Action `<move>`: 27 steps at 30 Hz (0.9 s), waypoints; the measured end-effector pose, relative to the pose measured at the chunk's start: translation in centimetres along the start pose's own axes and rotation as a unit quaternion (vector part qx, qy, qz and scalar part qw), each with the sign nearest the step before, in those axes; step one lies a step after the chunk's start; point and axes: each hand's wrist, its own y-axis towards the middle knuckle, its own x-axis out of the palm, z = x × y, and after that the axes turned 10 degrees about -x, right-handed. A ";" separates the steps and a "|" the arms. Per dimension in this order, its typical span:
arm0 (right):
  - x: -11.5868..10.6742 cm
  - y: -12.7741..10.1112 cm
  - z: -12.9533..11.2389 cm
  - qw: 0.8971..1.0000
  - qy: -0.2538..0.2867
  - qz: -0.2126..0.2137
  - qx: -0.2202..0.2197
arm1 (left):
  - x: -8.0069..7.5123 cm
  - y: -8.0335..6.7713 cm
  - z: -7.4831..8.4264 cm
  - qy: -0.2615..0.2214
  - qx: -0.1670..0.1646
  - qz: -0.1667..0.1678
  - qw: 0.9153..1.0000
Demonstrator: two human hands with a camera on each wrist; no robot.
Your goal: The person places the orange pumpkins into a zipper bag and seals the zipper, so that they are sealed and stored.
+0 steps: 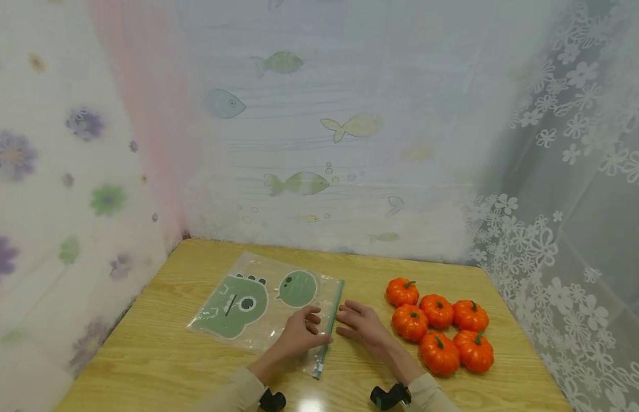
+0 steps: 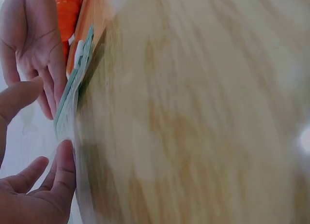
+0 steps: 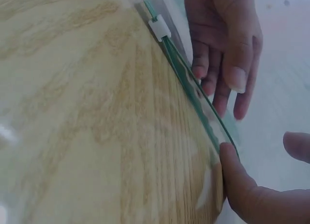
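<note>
A clear zip bag (image 1: 257,309) printed with a green dinosaur lies flat on the wooden table (image 1: 159,355). Its green zip strip (image 1: 330,326) runs along the right edge, and a white slider (image 3: 159,28) sits on it. My left hand (image 1: 314,329) rests on the bag, with a fingertip touching the strip's edge (image 2: 72,93) and the thumb held apart. My right hand (image 1: 346,321) lies on the table just right of the strip. Its thumb (image 3: 242,190) touches the strip (image 3: 191,83) and its forefinger hovers apart. Neither hand pinches anything.
Several small orange pumpkins (image 1: 437,332) sit clustered on the table to the right of my right hand. Sheer printed curtains (image 1: 309,143) close in the back and both sides. Bare wood lies in front of the bag and at the near left.
</note>
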 end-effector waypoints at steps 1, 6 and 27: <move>0.0 0.1 0.0 1.000 0.003 -0.002 0.003 | 0.2 0.1 -0.1 0.003 0.002 0.003 1.000; -0.3 0.3 0.1 1.000 0.013 -0.004 0.018 | 0.6 0.2 -0.3 0.018 0.014 0.012 1.000; 0.7 0.6 1.5 0.998 -0.019 -0.063 -0.001 | 0.7 -0.2 0.2 0.014 0.032 0.003 0.999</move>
